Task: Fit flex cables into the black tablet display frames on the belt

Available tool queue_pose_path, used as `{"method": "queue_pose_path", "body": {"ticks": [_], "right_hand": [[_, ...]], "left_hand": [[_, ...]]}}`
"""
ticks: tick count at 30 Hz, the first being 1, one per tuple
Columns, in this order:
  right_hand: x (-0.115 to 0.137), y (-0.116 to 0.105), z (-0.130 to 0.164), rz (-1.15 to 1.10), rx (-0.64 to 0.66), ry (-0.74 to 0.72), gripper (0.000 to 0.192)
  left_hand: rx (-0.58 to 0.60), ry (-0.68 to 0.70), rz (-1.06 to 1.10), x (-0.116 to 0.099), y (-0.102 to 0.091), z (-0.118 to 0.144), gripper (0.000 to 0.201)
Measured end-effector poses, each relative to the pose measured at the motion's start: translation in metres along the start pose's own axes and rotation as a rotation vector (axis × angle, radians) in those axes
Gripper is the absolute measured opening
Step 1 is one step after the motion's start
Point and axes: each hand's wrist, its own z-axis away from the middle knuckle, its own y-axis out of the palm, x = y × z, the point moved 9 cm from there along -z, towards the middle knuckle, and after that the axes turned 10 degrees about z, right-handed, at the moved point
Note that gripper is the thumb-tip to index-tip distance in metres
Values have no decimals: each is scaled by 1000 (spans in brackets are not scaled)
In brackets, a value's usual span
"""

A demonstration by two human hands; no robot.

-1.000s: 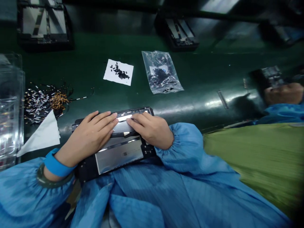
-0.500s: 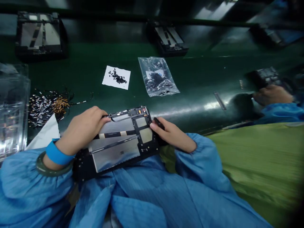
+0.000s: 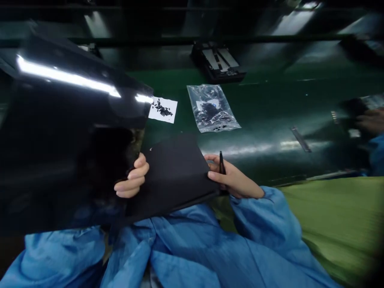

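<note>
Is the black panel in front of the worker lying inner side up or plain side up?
Plain side up: the black panel shows a blank matte face, gripped by the left hand and right hand.

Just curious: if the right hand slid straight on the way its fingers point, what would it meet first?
The right hand points left and already touches the black panel, so it would press into that.

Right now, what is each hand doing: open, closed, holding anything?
Left hand: closed on the edge of the glossy black panel, lifted and tilted.
Right hand: holds a slim black tool, fingertips against the matte black panel.
</note>
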Motion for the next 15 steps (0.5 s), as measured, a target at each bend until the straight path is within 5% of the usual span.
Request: {"method": "queue_pose_path", "body": {"ticks": [4, 15], "right_hand": [[-2, 2, -2, -5, 23, 5, 70], [3, 4, -1, 16, 12, 23, 62]], "left_hand": [[412, -455, 167, 40, 53, 29, 65], [693, -728, 323, 40, 89, 50, 61]]}}
